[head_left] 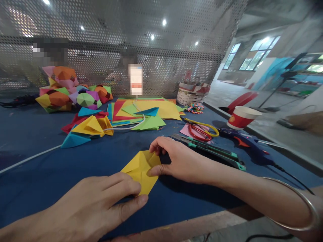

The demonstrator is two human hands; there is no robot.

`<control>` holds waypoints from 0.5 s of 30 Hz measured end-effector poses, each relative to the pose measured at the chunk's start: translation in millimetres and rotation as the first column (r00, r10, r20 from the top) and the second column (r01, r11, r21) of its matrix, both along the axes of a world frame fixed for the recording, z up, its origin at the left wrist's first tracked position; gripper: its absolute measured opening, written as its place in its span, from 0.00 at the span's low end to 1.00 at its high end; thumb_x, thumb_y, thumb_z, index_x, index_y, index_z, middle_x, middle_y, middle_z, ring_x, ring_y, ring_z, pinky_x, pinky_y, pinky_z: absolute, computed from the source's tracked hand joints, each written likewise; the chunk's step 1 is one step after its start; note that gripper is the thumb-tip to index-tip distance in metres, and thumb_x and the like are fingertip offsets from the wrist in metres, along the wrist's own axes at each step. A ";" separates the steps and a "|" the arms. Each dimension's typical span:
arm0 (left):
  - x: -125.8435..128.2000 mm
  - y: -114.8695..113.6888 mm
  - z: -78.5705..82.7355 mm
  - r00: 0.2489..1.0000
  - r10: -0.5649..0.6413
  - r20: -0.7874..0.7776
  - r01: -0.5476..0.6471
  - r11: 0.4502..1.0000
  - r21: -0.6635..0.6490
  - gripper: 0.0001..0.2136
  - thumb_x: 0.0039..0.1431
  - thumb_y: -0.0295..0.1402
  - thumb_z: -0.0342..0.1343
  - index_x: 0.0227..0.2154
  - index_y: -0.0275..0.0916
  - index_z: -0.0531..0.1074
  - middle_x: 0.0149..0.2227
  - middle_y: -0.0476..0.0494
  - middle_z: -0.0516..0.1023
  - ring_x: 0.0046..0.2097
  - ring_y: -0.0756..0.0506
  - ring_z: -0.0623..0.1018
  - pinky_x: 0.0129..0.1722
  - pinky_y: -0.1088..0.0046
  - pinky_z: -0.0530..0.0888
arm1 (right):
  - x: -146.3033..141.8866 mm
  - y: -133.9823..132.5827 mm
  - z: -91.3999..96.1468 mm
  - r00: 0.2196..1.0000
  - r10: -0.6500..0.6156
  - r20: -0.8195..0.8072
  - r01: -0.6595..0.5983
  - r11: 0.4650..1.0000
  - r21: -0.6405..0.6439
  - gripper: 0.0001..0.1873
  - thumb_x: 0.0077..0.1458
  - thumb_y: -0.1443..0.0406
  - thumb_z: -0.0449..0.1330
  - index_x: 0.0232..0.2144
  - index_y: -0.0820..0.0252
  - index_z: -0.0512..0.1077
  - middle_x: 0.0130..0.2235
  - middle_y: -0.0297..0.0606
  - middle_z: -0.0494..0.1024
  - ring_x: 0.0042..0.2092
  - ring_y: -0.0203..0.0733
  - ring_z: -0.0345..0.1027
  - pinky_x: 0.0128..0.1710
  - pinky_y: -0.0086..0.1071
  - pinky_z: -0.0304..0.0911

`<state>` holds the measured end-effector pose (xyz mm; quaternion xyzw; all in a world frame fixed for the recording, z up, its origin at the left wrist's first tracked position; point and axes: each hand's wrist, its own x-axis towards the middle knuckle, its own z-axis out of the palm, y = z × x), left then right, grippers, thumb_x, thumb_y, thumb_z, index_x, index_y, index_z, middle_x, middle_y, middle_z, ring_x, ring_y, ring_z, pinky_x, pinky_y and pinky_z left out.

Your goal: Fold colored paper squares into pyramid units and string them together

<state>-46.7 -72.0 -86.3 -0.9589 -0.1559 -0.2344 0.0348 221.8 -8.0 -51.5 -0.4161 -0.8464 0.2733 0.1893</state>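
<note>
A yellow sheet of folding paper (141,164), creased and partly folded, lies on the blue tabletop between my hands. My left hand (108,198) is closed on its lower left edge, with the thumb by the bottom corner. On the right side, the thumb and fingers of my right hand (174,158) pinch the paper's edge. Just beyond my right wrist lies a green and black utility knife (217,151). Scissors with red and yellow handles (202,132) rest behind it on pink paper.
A blue glue gun (248,144) and a red and white paper cup (242,117) stand at the right. Stacked coloured paper (156,109), a woven basket (193,92), folded paper pieces (88,127) and paper balls (75,95) sit farther back. A phone (136,79) stands before perforated metal.
</note>
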 end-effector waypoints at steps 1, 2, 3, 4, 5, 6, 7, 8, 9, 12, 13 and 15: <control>-0.5 0.4 -0.1 1.000 0.016 -0.005 -0.016 1.000 -0.011 0.20 0.77 0.43 0.44 0.62 0.43 0.69 0.48 0.43 0.83 0.45 0.43 0.84 0.39 0.72 0.80 | 1.0 1.5 -1.2 1.000 -0.005 0.000 0.005 1.000 0.014 0.22 0.54 0.62 0.80 0.44 0.58 0.73 0.46 0.39 0.80 0.47 0.46 0.73 0.46 0.37 0.66; -0.5 0.4 0.3 0.999 0.040 -0.012 -0.040 0.999 -0.024 0.19 0.79 0.43 0.43 0.62 0.44 0.69 0.49 0.43 0.83 0.46 0.44 0.84 0.41 0.72 0.80 | 1.8 2.9 -2.5 1.000 -0.008 0.002 0.008 1.000 0.030 0.22 0.55 0.63 0.79 0.44 0.59 0.74 0.48 0.40 0.80 0.48 0.47 0.73 0.47 0.37 0.67; 0.0 0.3 1.0 0.998 0.059 -0.012 -0.060 0.998 -0.030 0.18 0.80 0.43 0.42 0.62 0.45 0.69 0.49 0.44 0.83 0.46 0.44 0.84 0.42 0.72 0.80 | 2.4 4.0 -3.8 1.000 -0.012 0.003 0.012 0.999 0.048 0.21 0.55 0.63 0.79 0.45 0.59 0.74 0.49 0.41 0.80 0.49 0.47 0.73 0.47 0.38 0.67; 1.0 0.3 2.0 0.998 0.065 -0.003 -0.065 0.998 -0.026 0.18 0.81 0.43 0.41 0.62 0.45 0.69 0.49 0.44 0.83 0.46 0.45 0.84 0.43 0.72 0.80 | 2.8 4.8 -5.0 1.000 -0.015 0.003 0.015 0.998 0.064 0.21 0.56 0.63 0.78 0.47 0.60 0.74 0.50 0.43 0.80 0.49 0.47 0.73 0.48 0.38 0.67; 2.2 0.6 3.1 0.998 0.060 0.012 -0.060 0.998 -0.016 0.18 0.82 0.43 0.40 0.61 0.44 0.70 0.48 0.44 0.83 0.46 0.45 0.84 0.42 0.73 0.80 | 2.8 5.3 -6.0 1.000 -0.014 0.003 0.014 0.997 0.076 0.22 0.57 0.63 0.78 0.49 0.61 0.75 0.52 0.44 0.80 0.49 0.47 0.73 0.48 0.38 0.67; 3.4 1.1 4.2 0.998 0.048 0.031 -0.048 0.999 0.002 0.19 0.82 0.43 0.39 0.60 0.43 0.71 0.48 0.44 0.84 0.45 0.45 0.84 0.41 0.73 0.80 | 2.6 5.5 -6.8 1.000 -0.013 0.001 0.012 0.996 0.083 0.23 0.58 0.63 0.77 0.51 0.61 0.75 0.53 0.45 0.80 0.48 0.46 0.73 0.48 0.38 0.67; 4.4 1.9 5.1 0.998 0.033 0.045 -0.034 0.999 0.021 0.19 0.82 0.43 0.39 0.59 0.42 0.71 0.47 0.44 0.84 0.44 0.45 0.84 0.40 0.73 0.80 | 2.0 5.5 -7.5 1.000 -0.010 -0.002 0.010 0.996 0.085 0.23 0.59 0.63 0.77 0.53 0.62 0.75 0.53 0.45 0.80 0.48 0.46 0.73 0.48 0.38 0.67; 4.9 2.8 5.8 0.999 0.023 0.047 -0.025 0.999 0.034 0.19 0.82 0.43 0.39 0.59 0.42 0.72 0.46 0.44 0.84 0.43 0.45 0.84 0.39 0.73 0.80 | 1.3 5.3 -7.9 1.000 -0.009 -0.009 0.010 0.996 0.086 0.24 0.59 0.63 0.76 0.54 0.62 0.75 0.53 0.45 0.80 0.47 0.45 0.73 0.48 0.38 0.67; 4.7 3.4 6.1 0.999 0.015 0.044 -0.017 0.999 0.043 0.18 0.82 0.43 0.40 0.59 0.42 0.72 0.46 0.44 0.84 0.43 0.45 0.85 0.39 0.73 0.80 | 0.5 5.0 -8.2 1.000 -0.007 -0.018 0.009 0.997 0.081 0.23 0.60 0.63 0.76 0.54 0.63 0.76 0.52 0.45 0.81 0.46 0.45 0.73 0.47 0.38 0.67; -1.0 1.7 4.5 0.999 0.022 0.028 -0.023 0.998 0.054 0.17 0.81 0.42 0.44 0.60 0.43 0.73 0.47 0.45 0.85 0.44 0.46 0.85 0.40 0.75 0.81 | -1.5 3.7 -8.3 0.998 -0.024 -0.060 0.026 0.999 0.043 0.21 0.61 0.64 0.74 0.53 0.62 0.76 0.47 0.40 0.81 0.42 0.42 0.72 0.43 0.35 0.65; -4.3 -0.3 3.2 0.999 0.041 0.018 -0.042 0.997 0.064 0.17 0.80 0.42 0.46 0.61 0.44 0.73 0.49 0.45 0.86 0.47 0.46 0.86 0.43 0.76 0.82 | -1.8 3.2 -8.2 0.997 -0.036 -0.075 0.038 0.999 0.023 0.20 0.61 0.64 0.74 0.53 0.62 0.76 0.44 0.38 0.81 0.41 0.41 0.71 0.41 0.34 0.65; -11.6 -5.8 0.3 0.995 0.103 0.001 -0.103 0.990 0.092 0.19 0.79 0.45 0.50 0.64 0.47 0.74 0.54 0.47 0.86 0.53 0.45 0.85 0.51 0.76 0.82 | -1.9 2.1 -7.9 0.993 -0.056 -0.101 0.054 0.998 -0.020 0.20 0.61 0.65 0.73 0.53 0.61 0.75 0.38 0.32 0.78 0.36 0.39 0.69 0.37 0.32 0.62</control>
